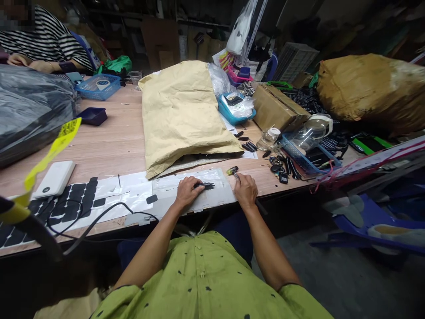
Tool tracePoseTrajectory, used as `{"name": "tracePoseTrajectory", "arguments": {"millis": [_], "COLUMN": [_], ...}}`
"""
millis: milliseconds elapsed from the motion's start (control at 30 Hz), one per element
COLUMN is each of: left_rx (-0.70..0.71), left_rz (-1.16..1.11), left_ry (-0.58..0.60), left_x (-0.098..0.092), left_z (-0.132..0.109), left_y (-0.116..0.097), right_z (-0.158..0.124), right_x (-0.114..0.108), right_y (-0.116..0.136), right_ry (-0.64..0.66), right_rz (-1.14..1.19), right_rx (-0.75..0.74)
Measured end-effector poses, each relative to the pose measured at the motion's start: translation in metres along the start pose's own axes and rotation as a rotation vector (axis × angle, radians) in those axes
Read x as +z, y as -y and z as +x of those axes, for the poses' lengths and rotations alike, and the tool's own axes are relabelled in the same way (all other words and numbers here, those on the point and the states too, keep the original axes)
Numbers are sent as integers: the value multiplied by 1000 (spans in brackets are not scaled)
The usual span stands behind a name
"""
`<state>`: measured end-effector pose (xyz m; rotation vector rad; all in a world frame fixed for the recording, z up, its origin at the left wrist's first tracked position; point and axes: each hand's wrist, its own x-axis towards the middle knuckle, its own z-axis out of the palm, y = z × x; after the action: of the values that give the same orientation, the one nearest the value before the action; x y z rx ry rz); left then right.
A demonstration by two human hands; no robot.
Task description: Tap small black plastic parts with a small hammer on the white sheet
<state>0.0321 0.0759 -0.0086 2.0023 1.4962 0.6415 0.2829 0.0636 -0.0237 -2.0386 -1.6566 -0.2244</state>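
Tabletop edge (270, 189) lies close — left hand (188, 190) clasping black strips (208, 186), right hand (246, 190) a tool (233, 170), open room between.

On the worktop (116, 141), a sack (186, 110) lies behind a panel (219, 191) at the near edge. Left of the sack sit a tray (94, 116) and, nearer, a power bank (55, 178); right, a carton (278, 107) behind a jar (266, 141) and basket (311, 171).

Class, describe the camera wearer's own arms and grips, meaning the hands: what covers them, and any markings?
The left grip and right grip are bare human hands, with no gloves. The left forearm and right forearm are uncovered, with no cables attached or clear markings. Above them are short yellow-green sleeves with dark edging, matching a shirt with small dark flecks.
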Motion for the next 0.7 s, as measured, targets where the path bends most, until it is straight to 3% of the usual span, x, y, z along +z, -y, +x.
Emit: {"name": "tracePoseTrajectory", "arguments": {"millis": [267, 533, 700], "left_rx": [54, 338, 395], "left_rz": [22, 159, 285], "left_ry": [9, 62, 71], "left_x": [-4, -4, 0], "left_z": [-6, -82, -101], "left_y": [4, 13, 11], "right_z": [-5, -5, -5], "right_x": [7, 10, 11], "right_y": [9, 10, 9], "right_ry": [-31, -34, -79], "right_rz": [-83, -68, -80], "right_rx": [3, 17, 4]}}
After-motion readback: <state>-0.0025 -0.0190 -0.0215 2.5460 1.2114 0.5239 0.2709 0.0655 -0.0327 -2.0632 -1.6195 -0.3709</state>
